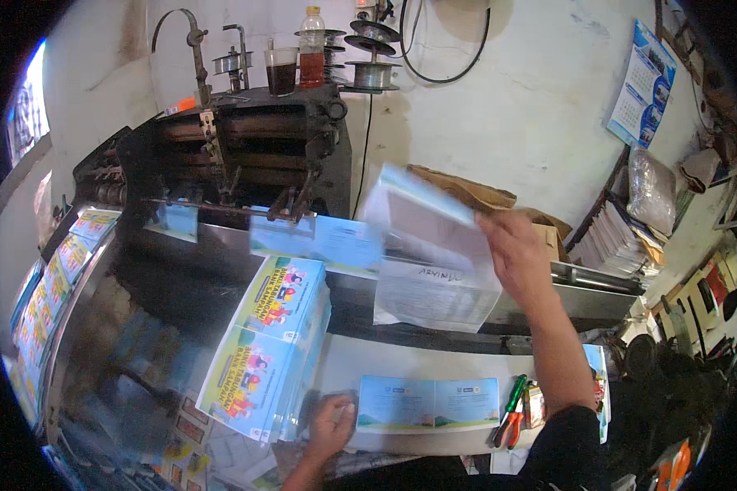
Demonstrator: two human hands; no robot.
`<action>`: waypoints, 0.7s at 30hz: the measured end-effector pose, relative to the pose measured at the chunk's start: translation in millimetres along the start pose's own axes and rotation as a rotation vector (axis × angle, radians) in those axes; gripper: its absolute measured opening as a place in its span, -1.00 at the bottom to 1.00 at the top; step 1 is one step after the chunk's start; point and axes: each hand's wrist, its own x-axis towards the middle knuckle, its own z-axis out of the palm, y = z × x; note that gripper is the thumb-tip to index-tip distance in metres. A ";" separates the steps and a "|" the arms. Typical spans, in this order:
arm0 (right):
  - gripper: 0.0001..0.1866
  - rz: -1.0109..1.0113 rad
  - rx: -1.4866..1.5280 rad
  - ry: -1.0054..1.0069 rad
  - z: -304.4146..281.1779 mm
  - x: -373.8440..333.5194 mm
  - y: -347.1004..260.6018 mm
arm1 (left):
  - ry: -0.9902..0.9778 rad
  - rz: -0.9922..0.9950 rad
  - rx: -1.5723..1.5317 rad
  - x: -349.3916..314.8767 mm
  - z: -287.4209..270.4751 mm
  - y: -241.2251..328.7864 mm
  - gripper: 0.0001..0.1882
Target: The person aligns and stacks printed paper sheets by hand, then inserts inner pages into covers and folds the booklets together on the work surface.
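My right hand (516, 255) is raised on the right, closed on the edge of a booklet (422, 214) with a pale blue cover and whitish inner pages, blurred by motion. Below the booklet, white paper with handwriting (434, 303) stands against the machine's metal ledge. My left hand (332, 421) is low in the middle, its fingers curled with nothing visible in them. It is nearest to a blue printed sheet (427, 403) lying flat on the pale table (348, 360). To its left stands a tall stack of colourful printed covers (272, 327).
A dark stitching machine (262, 135) stands behind, carrying a glass of dark drink (282, 72), a bottle (312, 53) and wire spools (373, 75). Green-handled pliers (516, 393) and a red-handled tool (512, 430) lie by the sheet. More covers (53, 290) line the far left.
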 end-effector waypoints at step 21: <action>-0.26 -0.134 0.338 -0.959 24.6 -244.1 -108.3 | -0.042 0.093 0.093 5.3 0.6 10.1 -0.77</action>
